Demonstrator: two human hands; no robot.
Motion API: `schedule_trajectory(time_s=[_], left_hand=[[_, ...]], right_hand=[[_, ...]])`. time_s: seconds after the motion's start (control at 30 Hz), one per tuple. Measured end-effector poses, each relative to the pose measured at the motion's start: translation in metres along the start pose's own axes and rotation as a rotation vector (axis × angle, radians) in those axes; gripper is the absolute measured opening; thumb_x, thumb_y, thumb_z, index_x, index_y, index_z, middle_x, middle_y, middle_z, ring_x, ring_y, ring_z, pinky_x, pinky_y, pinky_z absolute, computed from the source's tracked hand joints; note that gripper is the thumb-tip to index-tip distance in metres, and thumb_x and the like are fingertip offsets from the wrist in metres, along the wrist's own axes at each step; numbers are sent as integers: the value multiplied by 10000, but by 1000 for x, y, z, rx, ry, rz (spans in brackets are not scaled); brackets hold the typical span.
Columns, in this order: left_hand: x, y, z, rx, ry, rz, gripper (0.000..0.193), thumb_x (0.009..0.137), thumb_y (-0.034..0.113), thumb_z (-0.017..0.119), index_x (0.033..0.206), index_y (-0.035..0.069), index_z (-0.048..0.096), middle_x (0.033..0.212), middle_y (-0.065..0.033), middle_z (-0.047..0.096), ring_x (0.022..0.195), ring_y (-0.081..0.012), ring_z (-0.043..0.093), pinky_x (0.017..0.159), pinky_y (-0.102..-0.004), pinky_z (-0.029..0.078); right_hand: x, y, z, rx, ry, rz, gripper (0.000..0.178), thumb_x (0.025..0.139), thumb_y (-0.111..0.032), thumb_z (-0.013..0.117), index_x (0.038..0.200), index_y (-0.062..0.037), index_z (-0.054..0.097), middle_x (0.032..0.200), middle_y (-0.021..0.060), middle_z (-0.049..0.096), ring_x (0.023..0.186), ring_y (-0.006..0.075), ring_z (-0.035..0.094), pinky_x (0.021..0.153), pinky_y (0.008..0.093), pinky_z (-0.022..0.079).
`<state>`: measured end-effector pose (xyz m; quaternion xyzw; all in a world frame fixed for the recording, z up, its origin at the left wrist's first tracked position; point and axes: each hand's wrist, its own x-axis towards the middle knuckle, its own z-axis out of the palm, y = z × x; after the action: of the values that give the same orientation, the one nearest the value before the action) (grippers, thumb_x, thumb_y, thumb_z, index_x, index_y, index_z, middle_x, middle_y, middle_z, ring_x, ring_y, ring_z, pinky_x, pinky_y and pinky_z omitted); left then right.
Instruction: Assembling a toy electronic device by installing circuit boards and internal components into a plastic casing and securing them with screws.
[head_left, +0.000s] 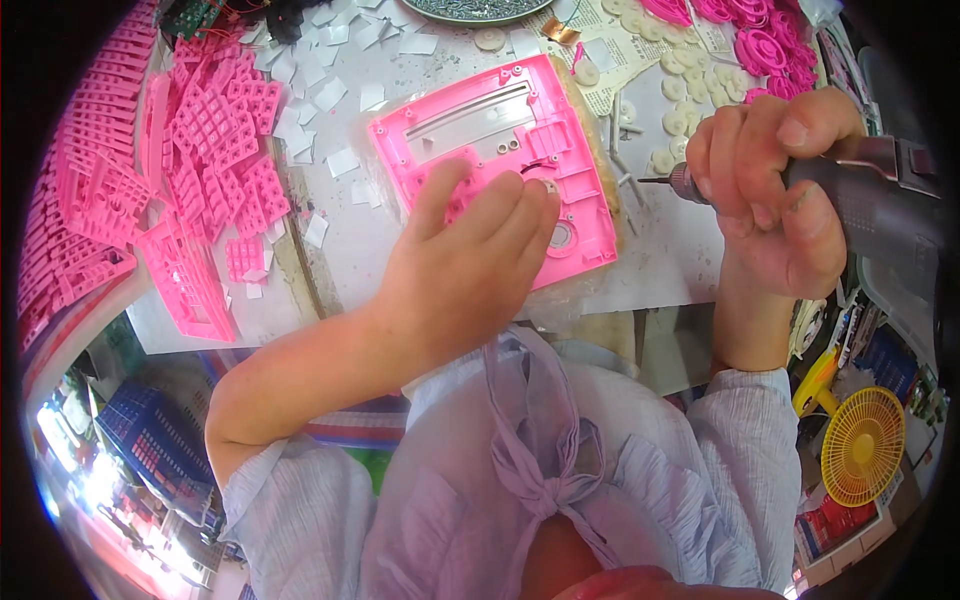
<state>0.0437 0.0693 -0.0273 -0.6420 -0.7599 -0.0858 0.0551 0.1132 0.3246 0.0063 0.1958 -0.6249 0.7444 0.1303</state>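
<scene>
A pink plastic casing [585, 252] lies inside-up on the table, a clear window strip [470, 122] set in its far part. Over its near half is my left hand [460, 275], fingers bent together and fingertips down at a small pale piece beside a short dark wire [538, 166]. The fingers mostly hide what they pinch. To the right of the casing, my right hand [775, 190] is wrapped round a dark electric screwdriver [880, 205]. Its thin bit points left, raised and apart from the casing.
Pink button grids [215, 130] and pink frames [185, 275] pile up at the left. Small white paper squares [330, 93] are scattered behind. Pale discs [690, 90], magenta parts [765, 50] and metal rods [620, 150] lie right; a screw dish [475, 8] stands far back. A yellow fan [862, 445] sits lower right.
</scene>
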Motion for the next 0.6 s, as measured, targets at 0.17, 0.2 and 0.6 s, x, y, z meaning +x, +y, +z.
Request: schedule_trajectory(time_s=[0.17,0.2,0.6], left_hand=[[0,15,-5,54,-65,-98,414,837,168,592,1230,54,654,1232,-29,635,1155,-168,589,1118,-510,266],[0,17,-5,67,-70,-109,414,838,167,589,1230,54,654,1233,-30,635,1152,-167,589,1119,-508,265],[3,-1,-6,-70,-102,-27,444,811,116,637,1251,62,640,1202,-23,640,1096,-175,599,1079,-487,307]], right_hand=[[1,-2,2,-15,3,-5,330,975,-267,583,1249,-98,512,697,-56,479,563,63,450,618,278,406],[1,-3,2,-17,4,-5,327,975,-265,581,1248,-98,512,697,-56,478,562,62,449,618,278,405],[-7,-8,9,7,82,-1,306,971,-234,566,1220,-70,502,706,-44,465,552,69,432,597,276,386]])
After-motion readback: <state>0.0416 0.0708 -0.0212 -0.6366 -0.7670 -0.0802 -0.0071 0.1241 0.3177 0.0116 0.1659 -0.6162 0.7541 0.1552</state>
